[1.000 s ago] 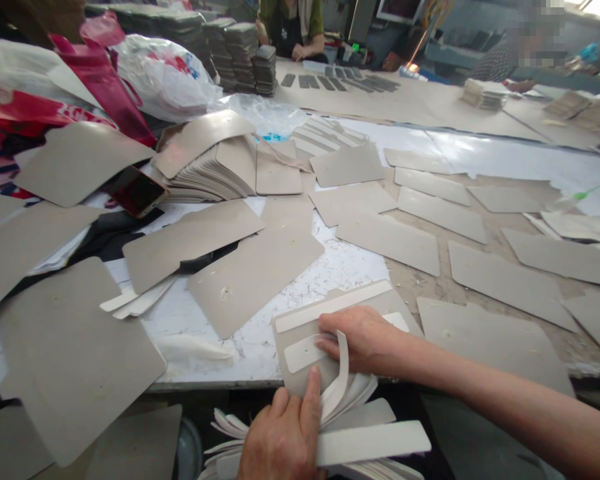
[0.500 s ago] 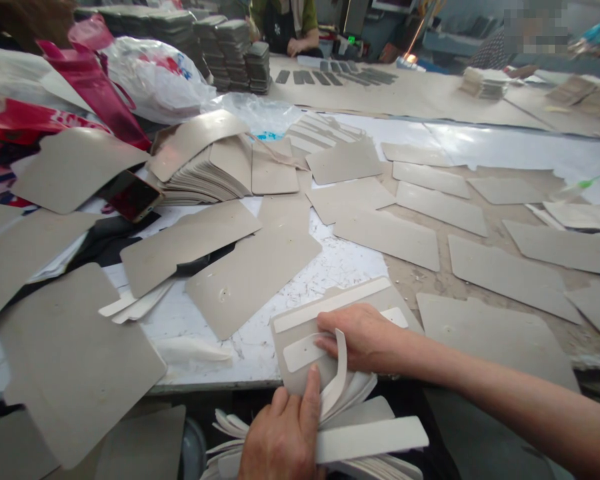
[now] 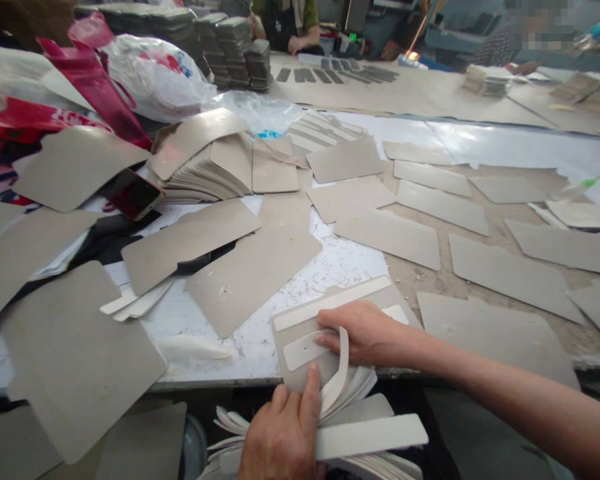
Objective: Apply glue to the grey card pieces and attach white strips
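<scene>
My right hand (image 3: 365, 330) lies on a grey card (image 3: 300, 370) at the table's near edge, fingers closed over a white strip (image 3: 303, 350) stuck on the card. A longer white strip (image 3: 333, 303) runs along the card's far side. Below the edge, my left hand (image 3: 283, 437) grips a bundle of white strips (image 3: 370, 437), thumb up against a curled strip (image 3: 341, 367) that bends up toward the right hand.
Many grey cards (image 3: 253, 273) lie scattered over the table. A fanned stack of cards (image 3: 205, 170) and a phone (image 3: 135, 193) sit at the left, with red and white plastic bags (image 3: 155, 73) behind. Another person (image 3: 290, 23) sits at the far end beside stacked dark cards (image 3: 240, 53).
Almost nothing differs. Both hands keep the same hold, and the view has shifted slightly.
</scene>
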Demonstrator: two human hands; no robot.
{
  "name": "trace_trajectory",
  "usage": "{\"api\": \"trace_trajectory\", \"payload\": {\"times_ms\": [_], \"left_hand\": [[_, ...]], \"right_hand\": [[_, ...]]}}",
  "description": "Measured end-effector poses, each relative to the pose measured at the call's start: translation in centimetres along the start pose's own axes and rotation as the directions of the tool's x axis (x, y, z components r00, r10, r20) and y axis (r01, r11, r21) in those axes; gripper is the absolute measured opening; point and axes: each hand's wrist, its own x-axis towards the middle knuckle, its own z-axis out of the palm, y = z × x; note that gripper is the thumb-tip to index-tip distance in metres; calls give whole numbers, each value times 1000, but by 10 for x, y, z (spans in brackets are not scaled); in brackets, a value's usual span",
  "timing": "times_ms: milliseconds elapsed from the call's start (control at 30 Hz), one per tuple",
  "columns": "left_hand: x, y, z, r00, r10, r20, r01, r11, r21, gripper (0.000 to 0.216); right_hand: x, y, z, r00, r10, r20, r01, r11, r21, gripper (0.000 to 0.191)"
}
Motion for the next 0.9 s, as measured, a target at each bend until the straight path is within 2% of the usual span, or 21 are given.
{"api": "trace_trajectory", "payload": {"times_ms": [233, 667, 900], "left_hand": [[0, 2, 1, 1000, -15, -9, 15, 1000, 7, 88], [0, 0, 1, 1000, -9, -21, 9, 1000, -12, 89], [-1, 1, 2, 1000, -12, -16, 11, 1000, -14, 88]], "right_hand": [[1, 3, -2, 1000, -13, 13, 12, 999, 44, 20], [0, -1, 6, 999, 27, -32, -27, 999, -17, 18], [2, 0, 6, 999, 20, -40, -18, 999, 46, 17]]}}
